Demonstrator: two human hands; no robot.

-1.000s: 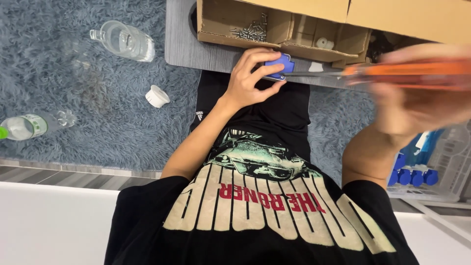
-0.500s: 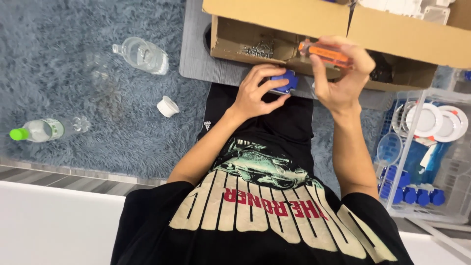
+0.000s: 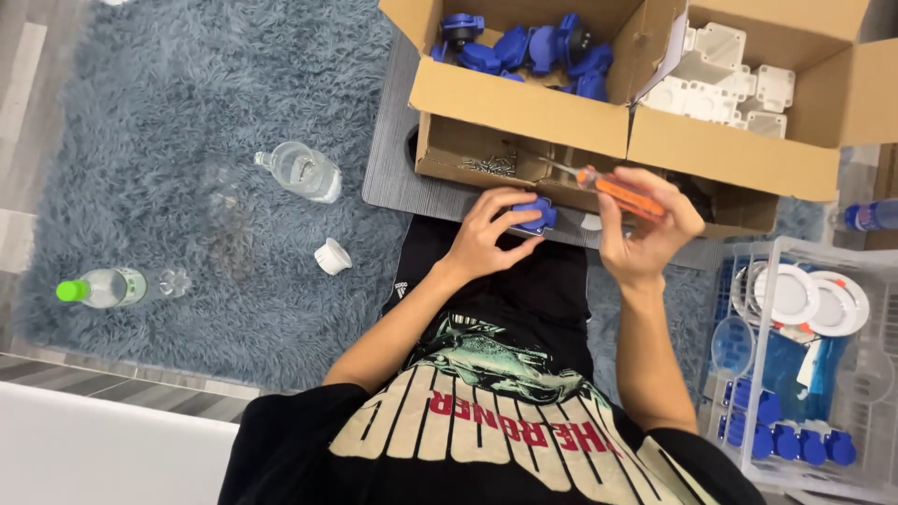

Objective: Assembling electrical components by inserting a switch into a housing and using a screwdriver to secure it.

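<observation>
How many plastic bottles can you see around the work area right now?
3. A clear bottle lies on the rug left of the cardboard box; a green-capped bottle lies near the rug's left edge; a blue-capped bottle shows at the right frame edge. The boxes may hide more.

My left hand (image 3: 488, 236) holds a small blue plastic part (image 3: 537, 213) at frame centre, just left of my right hand (image 3: 645, 234) gripping an orange-handled screwdriver (image 3: 613, 194), below the open cardboard box (image 3: 524, 103).

We saw bright, even indoor light and soft shadows, mild wide-angle bending at the edges, and sharp focus without motion blur.
</observation>
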